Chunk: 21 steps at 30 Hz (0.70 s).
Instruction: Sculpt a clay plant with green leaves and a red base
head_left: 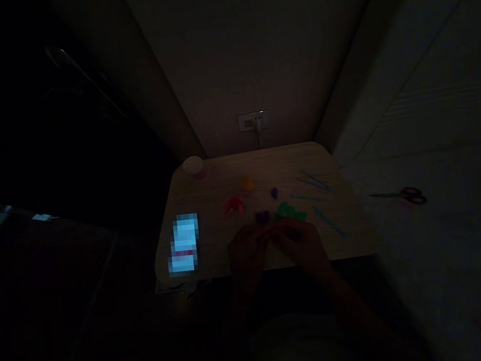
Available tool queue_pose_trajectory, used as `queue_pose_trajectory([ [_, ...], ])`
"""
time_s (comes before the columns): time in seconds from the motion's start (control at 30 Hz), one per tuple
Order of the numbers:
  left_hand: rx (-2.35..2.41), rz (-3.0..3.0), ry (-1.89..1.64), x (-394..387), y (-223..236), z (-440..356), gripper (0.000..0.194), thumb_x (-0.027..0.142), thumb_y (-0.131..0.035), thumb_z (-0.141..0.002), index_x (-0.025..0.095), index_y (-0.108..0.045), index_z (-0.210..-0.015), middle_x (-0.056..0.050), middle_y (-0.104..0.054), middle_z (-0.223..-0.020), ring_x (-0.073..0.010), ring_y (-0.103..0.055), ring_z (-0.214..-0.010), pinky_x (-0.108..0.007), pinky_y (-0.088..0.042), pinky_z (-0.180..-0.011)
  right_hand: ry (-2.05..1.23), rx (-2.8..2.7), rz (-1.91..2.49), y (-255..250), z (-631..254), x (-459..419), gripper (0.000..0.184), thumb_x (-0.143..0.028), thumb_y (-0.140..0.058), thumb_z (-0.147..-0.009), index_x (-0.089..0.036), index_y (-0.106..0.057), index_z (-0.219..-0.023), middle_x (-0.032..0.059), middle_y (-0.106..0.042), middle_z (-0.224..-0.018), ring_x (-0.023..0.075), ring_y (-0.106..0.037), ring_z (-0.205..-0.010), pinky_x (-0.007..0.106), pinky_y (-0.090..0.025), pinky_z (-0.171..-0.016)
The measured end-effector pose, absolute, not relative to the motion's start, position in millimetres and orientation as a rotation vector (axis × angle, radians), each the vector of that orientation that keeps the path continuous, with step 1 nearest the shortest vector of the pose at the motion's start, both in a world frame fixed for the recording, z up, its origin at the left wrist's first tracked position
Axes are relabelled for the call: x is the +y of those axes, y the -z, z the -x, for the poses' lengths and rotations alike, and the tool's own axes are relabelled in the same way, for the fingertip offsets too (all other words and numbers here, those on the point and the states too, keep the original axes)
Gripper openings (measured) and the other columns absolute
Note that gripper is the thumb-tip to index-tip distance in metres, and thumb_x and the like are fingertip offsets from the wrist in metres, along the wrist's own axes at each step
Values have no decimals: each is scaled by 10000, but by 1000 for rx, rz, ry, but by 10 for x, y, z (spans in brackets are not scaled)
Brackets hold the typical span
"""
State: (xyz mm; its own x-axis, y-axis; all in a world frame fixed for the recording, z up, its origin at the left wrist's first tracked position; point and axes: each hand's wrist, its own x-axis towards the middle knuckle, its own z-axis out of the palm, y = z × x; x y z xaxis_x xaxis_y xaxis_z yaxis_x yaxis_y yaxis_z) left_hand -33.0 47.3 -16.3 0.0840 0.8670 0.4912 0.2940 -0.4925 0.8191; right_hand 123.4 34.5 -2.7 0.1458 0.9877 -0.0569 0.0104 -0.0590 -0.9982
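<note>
1. You have two bare hands over the front part of a pale, wood-grained table with rounded corners [218,262]: your left hand [246,252] and your right hand [301,243].
2. Four slender teal strips or sticks [329,221] lie on the right side; two cross, one lies nearly level, and the thickest slants nearest you.
3. Two small dark purple lumps [263,217] show: one just beyond your fingertips, the other farther back.
4. You have one bright green, lobed cluster [286,210] of soft-looking pieces, just beyond your right hand and right of the nearer purple lump. Its lobes are rounded and bunched; how many there are, you cannot tell.
5. One red-pink piece with finger-like prongs [234,205] lies beyond your left hand, and one small orange piece [247,182] sits behind it, slightly right.
6. Your fingers on both hands are bent and brought together at the tips. The gloom hides whether they grasp anything, so you cannot tell.
7. One whitish, round-topped tub with a pinkish lower part [194,165] stands at the far left corner; one glowing blue, pixelated rectangle [182,244] lies near left.
8. One pair of dark-red-handled scissors [399,194] lies beyond the table's right edge.
</note>
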Motion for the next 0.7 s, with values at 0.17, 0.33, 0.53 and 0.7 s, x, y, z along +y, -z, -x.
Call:
queue_pose_trajectory([
  [0.17,1169,-1734,-1479,531,212,277,20,213,-830,-870,206,-826,-888,-42,-811,-861,-179,-761,-789,-275,-608,-738,-1205,-993,1293,57,-1226,404,243,-416,-821,-778,-228,-816,-932,48,-814,-739,231,-758,-649,311,-594,-584],
  [0.33,1185,-1791,-1460,621,225,272,59,233,-823,-878,191,-802,-841,-36,-783,-806,-167,-740,-731,-263,-596,-698,-1173,-1009,1339,86,-1248,438,222,-414,-817,-785,-223,-811,-898,66,-837,-809,246,-780,-703,314,-600,-592],
  [0.53,1237,-1987,-1484,703,186,159,104,146,-692,-939,201,-778,-925,-53,-792,-903,-179,-747,-817,-293,-617,-774,-935,-1155,1392,43,-1185,501,177,-395,-744,-858,-220,-768,-881,73,-831,-842,234,-769,-721,336,-607,-665],
  [0.7,1402,-1879,-1642,747,194,252,125,177,-652,-959,205,-759,-901,-46,-786,-903,-186,-750,-867,-320,-612,-846,-638,-1252,1435,-1,-1188,554,140,-338,-648,-933,-228,-709,-871,54,-793,-803,219,-748,-716,339,-593,-709],
])
